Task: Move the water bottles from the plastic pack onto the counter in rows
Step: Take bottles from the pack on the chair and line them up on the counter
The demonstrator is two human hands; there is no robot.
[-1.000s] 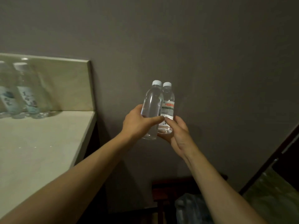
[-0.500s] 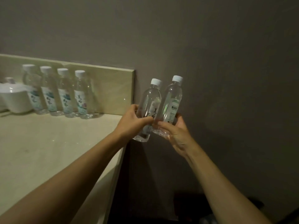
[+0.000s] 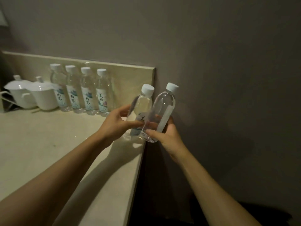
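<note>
My left hand (image 3: 117, 123) grips a clear water bottle (image 3: 143, 105) with a white cap, held tilted above the counter's right end. My right hand (image 3: 164, 136) grips a second clear bottle (image 3: 164, 110), tilted right, just past the counter's edge. The two bottles touch side by side. Several more bottles (image 3: 88, 92) with white caps and pale labels stand in a row against the backsplash on the beige counter (image 3: 40, 144). The plastic pack is out of view.
Two white lidded cups (image 3: 32, 95) stand left of the bottle row, near a thin wire stand (image 3: 8, 103). A grey wall rises behind. The counter ends at a straight right edge (image 3: 138, 168) with dark space below.
Both hands have carried the two bottles leftward to the counter's right end. The view has swung left, bringing the bottle row and white cups into sight.
</note>
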